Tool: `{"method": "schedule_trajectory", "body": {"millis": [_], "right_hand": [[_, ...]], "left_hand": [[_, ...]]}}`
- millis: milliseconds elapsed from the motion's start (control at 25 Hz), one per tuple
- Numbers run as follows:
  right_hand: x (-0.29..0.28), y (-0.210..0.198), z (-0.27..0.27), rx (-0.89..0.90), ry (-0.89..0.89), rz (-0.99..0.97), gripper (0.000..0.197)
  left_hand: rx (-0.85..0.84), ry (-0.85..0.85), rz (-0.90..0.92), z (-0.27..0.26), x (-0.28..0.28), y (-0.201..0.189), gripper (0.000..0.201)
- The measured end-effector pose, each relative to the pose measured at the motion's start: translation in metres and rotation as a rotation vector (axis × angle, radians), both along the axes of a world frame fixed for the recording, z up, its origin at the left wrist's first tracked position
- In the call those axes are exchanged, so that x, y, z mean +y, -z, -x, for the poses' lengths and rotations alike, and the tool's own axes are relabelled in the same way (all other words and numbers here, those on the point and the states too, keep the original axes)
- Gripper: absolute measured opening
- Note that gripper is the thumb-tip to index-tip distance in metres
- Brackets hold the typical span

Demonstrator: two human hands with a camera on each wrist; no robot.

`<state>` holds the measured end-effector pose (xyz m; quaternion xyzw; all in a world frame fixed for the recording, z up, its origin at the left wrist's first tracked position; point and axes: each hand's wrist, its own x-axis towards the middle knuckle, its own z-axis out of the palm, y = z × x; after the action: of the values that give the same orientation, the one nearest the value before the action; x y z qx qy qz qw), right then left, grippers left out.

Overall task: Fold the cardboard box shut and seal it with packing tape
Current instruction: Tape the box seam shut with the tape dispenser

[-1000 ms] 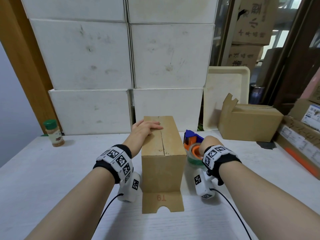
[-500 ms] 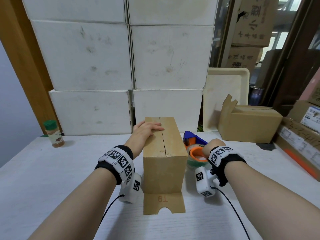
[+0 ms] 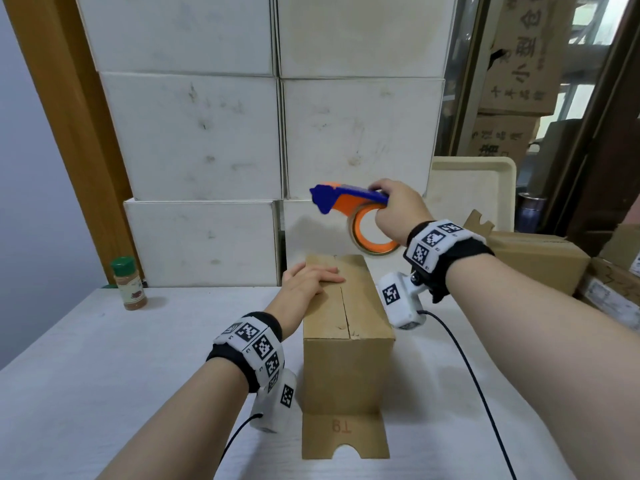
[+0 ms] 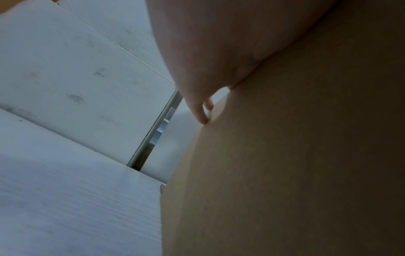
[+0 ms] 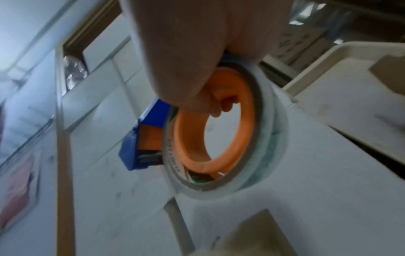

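Cardboard box (image 3: pixel 346 344) under flat left fingers (image 3: pixel 325 276); right-wrist view alone: fingers (image 5: pixel 221 105) hooked through tape dispenser (image 5: pixel 197 138).

Table (image 3: pixel 86 368): white top with a faint wood grain, filling the lower half of the head view. On it: an upright brown cardboard box (image 3: pixel 348 372) at centre, its top flaps meeting along a seam and one flap marked "T9" lying flat on the table at lower centre; a spice jar (image 3: pixel 129 284) with a green cap at middle left. Also on it: a second cardboard box (image 3: pixel 540 258) at middle right and stacked white boxes (image 3: pixel 204 244) along the far edge.
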<state>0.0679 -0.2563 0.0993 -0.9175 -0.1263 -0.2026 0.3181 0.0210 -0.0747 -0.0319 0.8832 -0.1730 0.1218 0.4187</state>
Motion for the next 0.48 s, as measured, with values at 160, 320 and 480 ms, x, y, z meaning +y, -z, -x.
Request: {"method": "schedule_trajectory", "body": {"millis": [160,320,480], "right_hand": [[0.016,0.003,-0.008,0.019,-0.11,0.242,0.059],[0.022,0.006,-0.01,0.019,-0.161,0.354,0.058],[0.026,0.005,-0.011,0.038,-0.191,0.375,0.058]], "left_hand": [[-0.015,0.015,0.018,-0.005,0.002,0.006,0.049],[-0.003,0.009,0.104,-0.009,0.001,0.01,0.036],[0.048,0.012,0.192,-0.012,0.003,0.014,0.04]]}}
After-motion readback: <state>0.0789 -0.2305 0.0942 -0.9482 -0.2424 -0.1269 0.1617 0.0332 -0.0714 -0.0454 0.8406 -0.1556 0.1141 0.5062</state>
